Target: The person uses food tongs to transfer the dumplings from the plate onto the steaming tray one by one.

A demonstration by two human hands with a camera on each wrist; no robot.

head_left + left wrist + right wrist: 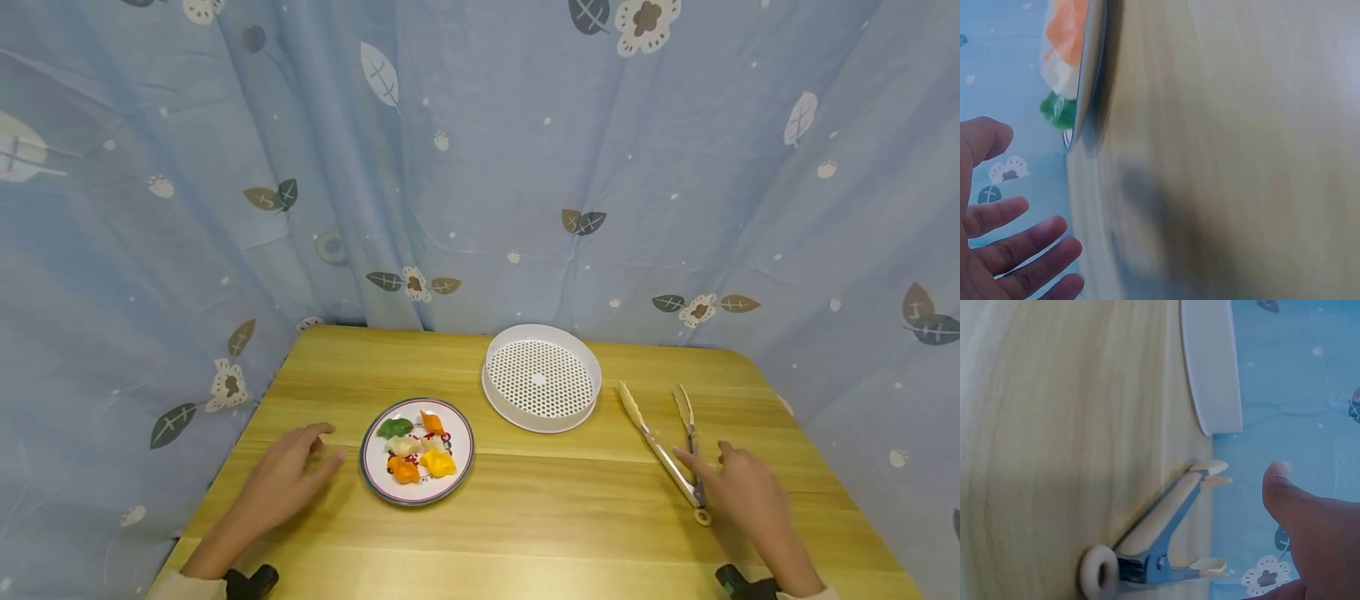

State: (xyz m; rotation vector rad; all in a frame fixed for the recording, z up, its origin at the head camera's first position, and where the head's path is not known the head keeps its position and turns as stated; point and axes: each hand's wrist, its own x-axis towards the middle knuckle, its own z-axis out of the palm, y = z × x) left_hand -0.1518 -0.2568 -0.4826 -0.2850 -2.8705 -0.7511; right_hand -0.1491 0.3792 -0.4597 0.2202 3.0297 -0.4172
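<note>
Nothing is grasped by either hand: the left hand [281, 479], fingers loosely spread, is held beside the plate [405, 411] of dumplings [438, 462], and the right hand [746, 492], likewise relaxed, is poised over the tongs [667, 463], with no grip taken. The tongs are laid spread on the desk [540, 533], right of the white strainer [540, 423], their ring end turned toward the person. The step in hand is judged to be a reach for the tongs; fingers and thumb would need to be closed around both arms near the hinge.
</note>
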